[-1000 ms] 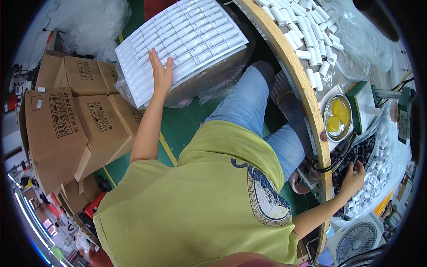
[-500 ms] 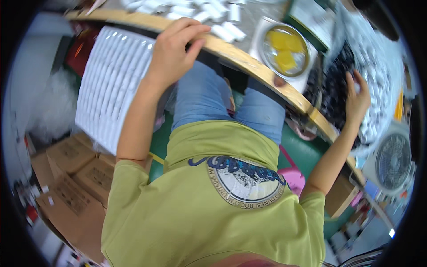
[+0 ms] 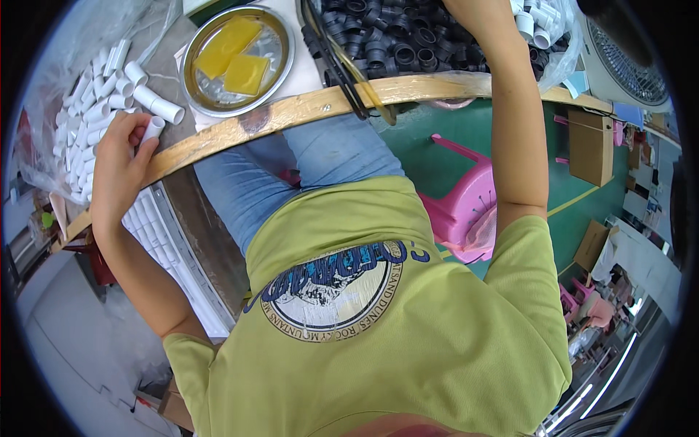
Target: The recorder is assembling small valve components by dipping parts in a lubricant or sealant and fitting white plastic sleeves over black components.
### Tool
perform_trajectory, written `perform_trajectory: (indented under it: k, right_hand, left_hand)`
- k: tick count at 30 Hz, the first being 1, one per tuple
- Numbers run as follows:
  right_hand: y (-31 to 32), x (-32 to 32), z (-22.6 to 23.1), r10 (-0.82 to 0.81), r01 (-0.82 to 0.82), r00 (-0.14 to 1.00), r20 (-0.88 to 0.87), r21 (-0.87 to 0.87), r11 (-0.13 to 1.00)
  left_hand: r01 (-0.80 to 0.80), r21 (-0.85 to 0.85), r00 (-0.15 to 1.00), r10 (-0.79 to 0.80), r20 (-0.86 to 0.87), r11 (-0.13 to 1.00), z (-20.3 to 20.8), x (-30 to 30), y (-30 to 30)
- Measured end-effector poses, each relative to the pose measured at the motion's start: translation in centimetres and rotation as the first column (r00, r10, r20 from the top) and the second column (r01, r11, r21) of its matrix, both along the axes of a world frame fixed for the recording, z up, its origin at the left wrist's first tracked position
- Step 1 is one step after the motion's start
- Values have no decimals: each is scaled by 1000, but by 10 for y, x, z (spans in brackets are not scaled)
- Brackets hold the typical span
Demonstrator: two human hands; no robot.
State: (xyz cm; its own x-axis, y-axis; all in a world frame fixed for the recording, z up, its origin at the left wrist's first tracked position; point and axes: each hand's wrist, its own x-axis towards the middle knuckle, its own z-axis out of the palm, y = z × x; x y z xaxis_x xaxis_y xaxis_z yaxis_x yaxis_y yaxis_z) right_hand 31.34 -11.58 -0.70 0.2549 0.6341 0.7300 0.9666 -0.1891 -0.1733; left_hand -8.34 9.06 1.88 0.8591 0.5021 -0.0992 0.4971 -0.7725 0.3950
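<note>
Hand R [image 3: 472,10] cropped @ top; hand L [image 3: 119,169] pinches part-hidden wht tube [image 3: 153,128].

A pink plastic stool [image 3: 453,213] stood on a smooth green floor [image 3: 408,142]; further right sat a tan cardboard box [image 3: 591,146] and, far right, a pale round-grilled fan [image 3: 619,62].
</note>
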Motion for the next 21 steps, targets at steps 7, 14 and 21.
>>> perform_trajectory:
  k: [7, 14, 21]
  right_hand:
    - [-15, -50, 41, 163, -177, 869, -467, 12, 984]
    - [15, -116, 26, 384, -406, 665, -641, 121, 906]
    - [33, -143, 25, 459, -549, 818, -347, -232, 803]
  left_hand:
    - [-122, -328, 843, 272, 463, 937, 12, 33, -45]
    - [219, -755, 731, 409, 546, 618, 17, 96, -83]
    - [261, -774, 488, 613, 621, 577, 1, 68, -56]
